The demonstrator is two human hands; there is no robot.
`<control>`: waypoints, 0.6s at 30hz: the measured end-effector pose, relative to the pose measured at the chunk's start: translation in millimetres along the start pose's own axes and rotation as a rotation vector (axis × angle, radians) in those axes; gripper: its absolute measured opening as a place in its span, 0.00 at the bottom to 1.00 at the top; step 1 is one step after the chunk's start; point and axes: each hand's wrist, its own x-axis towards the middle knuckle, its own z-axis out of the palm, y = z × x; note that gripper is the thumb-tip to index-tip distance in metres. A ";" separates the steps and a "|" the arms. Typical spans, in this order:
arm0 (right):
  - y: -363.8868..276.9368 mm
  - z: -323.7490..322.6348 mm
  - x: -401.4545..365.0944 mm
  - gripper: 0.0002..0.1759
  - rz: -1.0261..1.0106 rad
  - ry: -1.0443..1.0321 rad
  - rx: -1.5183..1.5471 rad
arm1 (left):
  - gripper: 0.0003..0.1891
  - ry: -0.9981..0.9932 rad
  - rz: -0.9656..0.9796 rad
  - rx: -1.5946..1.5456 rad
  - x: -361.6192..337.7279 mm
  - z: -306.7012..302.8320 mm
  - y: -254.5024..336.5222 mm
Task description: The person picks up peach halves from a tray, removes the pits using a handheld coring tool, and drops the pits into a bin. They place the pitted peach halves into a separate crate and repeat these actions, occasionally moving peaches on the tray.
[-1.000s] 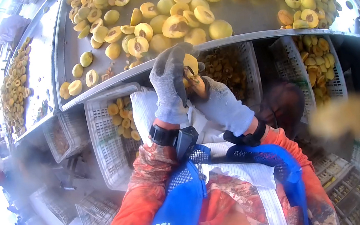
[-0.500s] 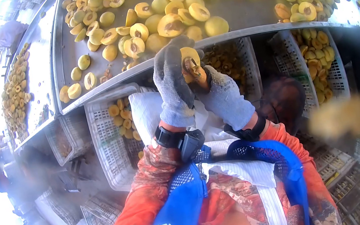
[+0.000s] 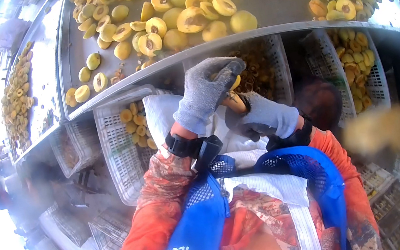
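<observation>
My left hand [image 3: 209,90], in a grey glove with dark fingertips, is closed around a yellow peach half [image 3: 236,82]; only a sliver of the fruit shows past the fingers. Just below and to the right, my right hand [image 3: 268,115], gloved alike, is curled with its fingers folded in. A tan, rounded piece [image 3: 234,102] sticks out of it toward the fruit, and I cannot tell if it is a tool handle or a bare thumb. Both hands are in front of the metal table's edge [image 3: 158,67], below many peach halves [image 3: 191,20].
Under the table stand white crates of fruit [image 3: 120,159], [image 3: 340,75] and a crate of brown scraps [image 3: 279,66]. A white sack [image 3: 159,118] lies by my left wrist. A dark rounded shape [image 3: 319,102] is close to my right wrist. More fruit lies on a side table [image 3: 43,106].
My hands have come down from the table edge and drawn slightly apart. The left has turned over, hiding the fruit's brown hollow. The right has moved down and to the right.
</observation>
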 end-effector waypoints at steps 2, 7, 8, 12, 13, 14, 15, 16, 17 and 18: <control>7.1 9.0 -1.9 0.11 -0.126 -0.031 0.337 | 0.13 -0.068 0.084 0.008 4.8 -1.2 -2.0; 3.0 13.5 -3.0 0.12 -0.213 -0.110 0.544 | 0.13 0.282 -0.107 -0.477 -2.0 -12.8 6.0; 0.6 9.2 -8.0 0.13 -0.206 -0.126 0.526 | 0.14 0.358 -0.161 -0.403 -10.3 -37.3 11.1; 42.5 -28.5 6.3 0.15 -0.243 0.271 0.136 | 0.20 0.496 -0.119 0.119 -37.1 -178.8 -33.7; 60.1 -37.7 18.9 0.17 -0.033 0.523 -0.387 | 0.27 0.499 -0.142 0.530 -34.2 -208.2 -32.5; 69.7 -42.7 27.1 0.19 0.189 0.751 -0.919 | 0.34 0.487 -0.168 0.937 -27.5 -226.3 -32.3; 63.1 -44.7 26.9 0.24 0.218 0.724 -0.859 | 0.35 0.512 -0.168 0.934 -9.6 -218.5 -24.8; 56.5 -45.0 27.1 0.25 0.184 0.713 -0.830 | 0.37 0.534 -0.169 0.930 12.7 -197.9 -10.4; 52.0 -41.2 26.2 0.26 0.160 0.702 -0.794 | 0.39 0.546 -0.175 0.925 34.0 -184.9 -5.6; 48.8 -38.1 25.7 0.27 0.137 0.699 -0.757 | 0.39 0.479 -0.101 1.056 60.1 -188.9 -24.6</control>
